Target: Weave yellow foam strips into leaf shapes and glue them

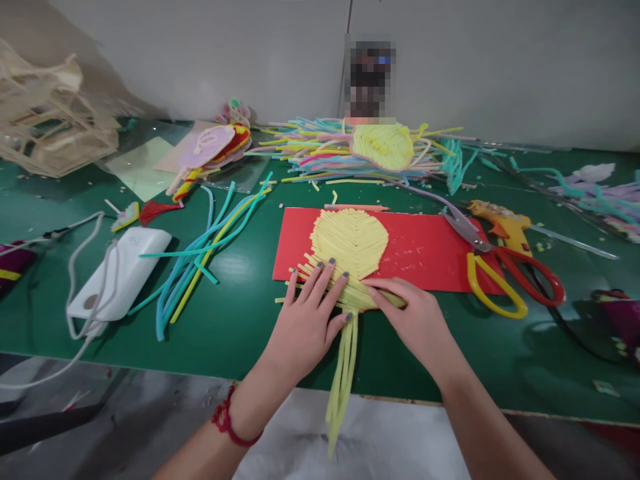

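A pale yellow fan-shaped piece (350, 237) made of pipe cleaners laid side by side rests on a red card (420, 253). My left hand (307, 307) lies flat over its lower left part, fingers spread, pressing loose strip ends. At the lower right edge, my right hand (413, 317) has its thumb and fingers pinched together on a yellow pipe cleaner (393, 298); its fingertips partly hide the spot. Several long yellow pipe cleaners (343, 380) hang from the bottom of the piece over the table's front edge.
Red-and-yellow-handled scissors (480, 245) overlap the card's right end beside a yellow glue gun (507, 223). Blue, teal and yellow pipe cleaners (200, 260) and a white power bank (123, 273) lie left. Behind are a pipe-cleaner heap (315, 157) and a finished-looking yellow fan (383, 147).
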### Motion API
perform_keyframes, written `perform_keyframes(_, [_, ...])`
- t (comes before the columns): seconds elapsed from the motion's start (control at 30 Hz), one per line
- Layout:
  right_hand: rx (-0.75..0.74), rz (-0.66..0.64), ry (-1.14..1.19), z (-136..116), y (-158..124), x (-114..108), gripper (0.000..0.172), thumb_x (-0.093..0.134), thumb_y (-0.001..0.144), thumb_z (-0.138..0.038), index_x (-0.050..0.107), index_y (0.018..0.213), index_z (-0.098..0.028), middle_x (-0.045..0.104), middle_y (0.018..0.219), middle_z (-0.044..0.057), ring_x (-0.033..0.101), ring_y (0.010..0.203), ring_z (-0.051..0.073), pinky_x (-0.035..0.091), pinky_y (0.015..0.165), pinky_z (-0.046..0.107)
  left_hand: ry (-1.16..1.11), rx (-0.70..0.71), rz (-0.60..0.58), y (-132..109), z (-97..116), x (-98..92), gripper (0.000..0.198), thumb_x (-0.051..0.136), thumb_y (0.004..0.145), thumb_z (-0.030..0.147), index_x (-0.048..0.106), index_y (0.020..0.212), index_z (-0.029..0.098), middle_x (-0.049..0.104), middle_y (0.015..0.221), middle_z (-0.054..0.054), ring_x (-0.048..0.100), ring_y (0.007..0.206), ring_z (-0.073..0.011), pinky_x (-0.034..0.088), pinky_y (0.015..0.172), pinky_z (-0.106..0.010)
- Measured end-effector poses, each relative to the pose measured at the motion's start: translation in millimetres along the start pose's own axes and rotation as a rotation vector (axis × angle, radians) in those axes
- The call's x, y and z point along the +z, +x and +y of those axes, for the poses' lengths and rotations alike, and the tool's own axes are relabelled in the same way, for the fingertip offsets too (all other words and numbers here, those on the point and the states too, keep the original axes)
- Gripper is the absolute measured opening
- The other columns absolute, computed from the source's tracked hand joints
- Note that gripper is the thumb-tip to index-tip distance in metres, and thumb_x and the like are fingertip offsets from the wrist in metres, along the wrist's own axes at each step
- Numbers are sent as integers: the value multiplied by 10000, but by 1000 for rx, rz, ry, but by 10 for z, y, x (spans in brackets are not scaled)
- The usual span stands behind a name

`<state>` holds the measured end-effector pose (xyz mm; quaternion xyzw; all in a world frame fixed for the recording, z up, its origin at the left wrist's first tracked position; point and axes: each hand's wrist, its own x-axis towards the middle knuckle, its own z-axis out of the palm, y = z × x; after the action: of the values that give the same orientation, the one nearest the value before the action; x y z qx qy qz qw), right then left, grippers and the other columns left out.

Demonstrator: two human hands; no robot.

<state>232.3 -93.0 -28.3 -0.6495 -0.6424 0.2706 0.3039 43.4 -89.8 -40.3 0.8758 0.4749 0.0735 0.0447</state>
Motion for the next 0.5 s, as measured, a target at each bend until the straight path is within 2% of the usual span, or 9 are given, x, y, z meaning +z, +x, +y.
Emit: perform_keyframes(0.5, [27,-37,27,-18,24,-20,201,521,865,-313,698,926,-242,718,965,18,668,894,193,518,817,304,-13,-20,15,10,27,-11,494,310,972,449,357,1426,261,330,1510,-61,313,1382,-262,251,1116,-550])
